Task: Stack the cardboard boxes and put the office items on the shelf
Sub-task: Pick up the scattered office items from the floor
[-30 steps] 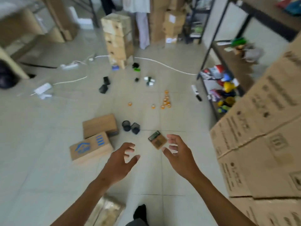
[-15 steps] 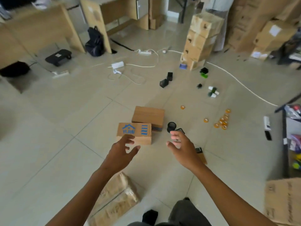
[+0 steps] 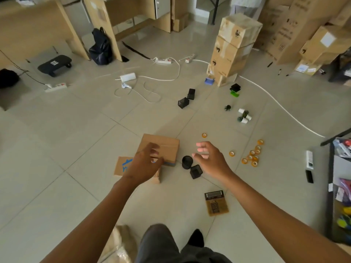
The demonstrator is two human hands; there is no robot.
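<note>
Two small cardboard boxes lie on the tiled floor: a plain box [image 3: 165,147] and a blue-printed box [image 3: 123,166] in front of it. My left hand [image 3: 144,164] hovers over them, fingers loosely curled, holding nothing. My right hand [image 3: 210,158] is spread open above two black mesh pen cups [image 3: 191,167]. A brown calculator [image 3: 216,203] lies nearer me. Several orange tape rolls [image 3: 252,155] are scattered to the right. A stack of cardboard boxes [image 3: 231,48] stands at the back.
A metal shelf [image 3: 331,186] with colourful items stands at the right edge. White cables and power strips [image 3: 163,61] cross the floor. More black cups [image 3: 187,98], small plant pots [image 3: 244,115], a remote [image 3: 309,159], a wrapped box [image 3: 121,242] by my legs, and desks behind.
The view swung left and closer to the two small boxes. Both hands moved forward over them; the calculator now lies behind my right hand.
</note>
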